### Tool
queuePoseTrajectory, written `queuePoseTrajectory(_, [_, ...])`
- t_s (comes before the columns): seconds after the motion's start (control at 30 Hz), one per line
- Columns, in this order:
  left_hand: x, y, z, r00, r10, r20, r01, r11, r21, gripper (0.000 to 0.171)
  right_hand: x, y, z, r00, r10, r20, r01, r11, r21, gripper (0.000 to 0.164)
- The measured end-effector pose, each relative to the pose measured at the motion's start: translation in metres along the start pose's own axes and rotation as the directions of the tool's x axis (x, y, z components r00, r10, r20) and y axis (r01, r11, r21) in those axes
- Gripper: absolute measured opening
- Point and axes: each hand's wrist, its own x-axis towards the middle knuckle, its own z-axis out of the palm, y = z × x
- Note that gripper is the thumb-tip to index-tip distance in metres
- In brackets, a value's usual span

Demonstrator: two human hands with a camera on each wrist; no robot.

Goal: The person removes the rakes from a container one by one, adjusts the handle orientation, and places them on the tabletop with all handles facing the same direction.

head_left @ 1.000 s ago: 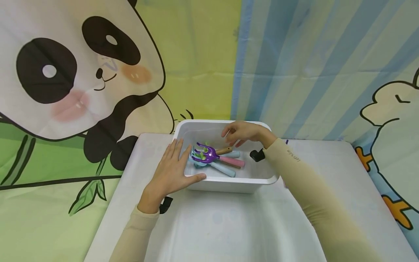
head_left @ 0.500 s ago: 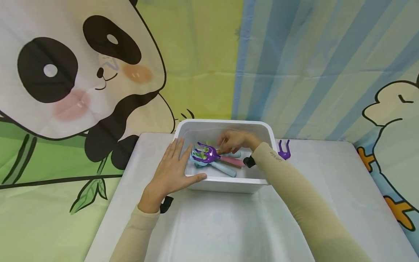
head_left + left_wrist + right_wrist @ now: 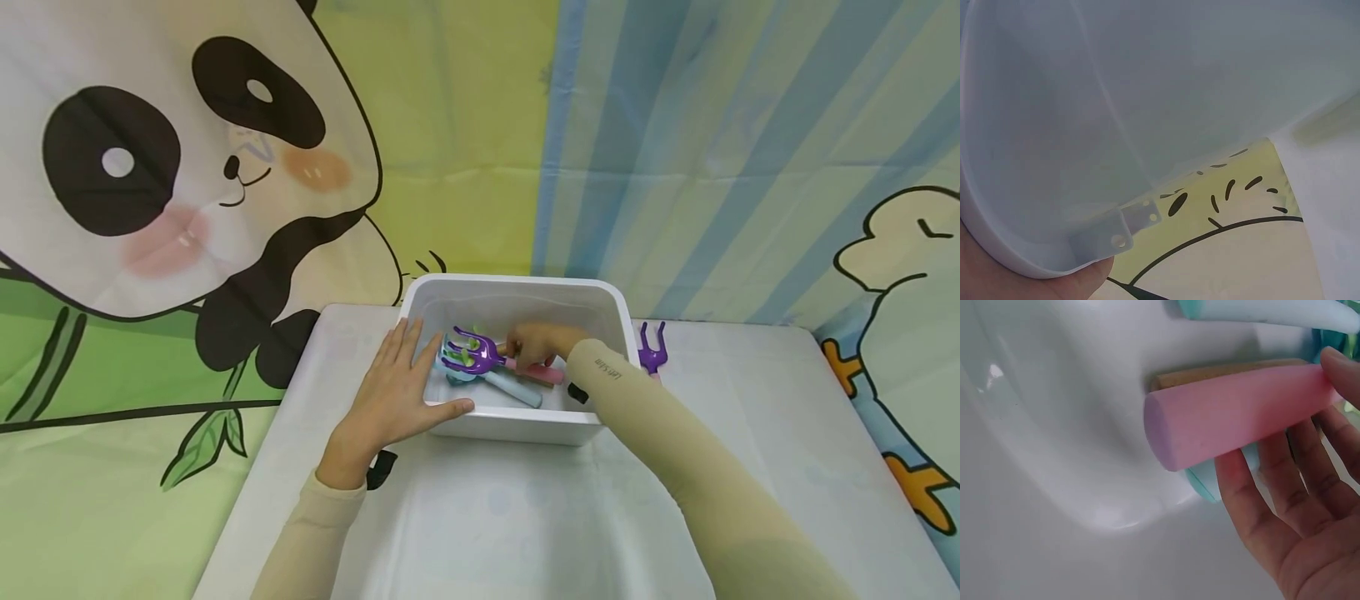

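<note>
Inside a white plastic tub [image 3: 517, 422] lies a purple hand rake [image 3: 480, 360] with a pink handle [image 3: 1235, 415]. My right hand [image 3: 542, 343] reaches into the tub and grips that handle, with the thumb above and the fingers along its lower side in the right wrist view. Under and around it are a light-blue-handled tool [image 3: 517, 390], whose head is partly covered, and a wooden handle [image 3: 1210, 374]. My left hand [image 3: 390, 400] rests on the tub's left front corner, fingers straight and spread; the left wrist view shows the tub wall [image 3: 1160, 81].
A second purple garden fork [image 3: 653, 353] lies on the table just right of the tub, its lower part hidden by the sleeve. The white-covered table [image 3: 495, 517] stretches in front. A patterned panda curtain [image 3: 457, 142] stands close behind the tub.
My right hand has come down and forward into the tub and taken hold of the pink handle. The fork beside the tub has come into sight. My left hand has stayed in place.
</note>
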Motion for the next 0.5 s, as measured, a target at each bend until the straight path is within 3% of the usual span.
queuePoseTrajectory(0.33, [0.0001,0.0004,0.0001,1.0,0.007,-0.008,-0.007,1.0,-0.002,0.116,-0.0007,-0.0041,0.0003,1.0,0.015,-0.003,-0.015,1.0,-0.004,0.034])
queuePoseTrajectory(0.5, [-0.0002,-0.0001,0.0003,1.0,0.008,-0.01,-0.008,1.0,0.0,0.116,-0.0032,-0.0052,-0.0021,0.999,0.039,0.035,-0.041,0.998,0.057,0.04])
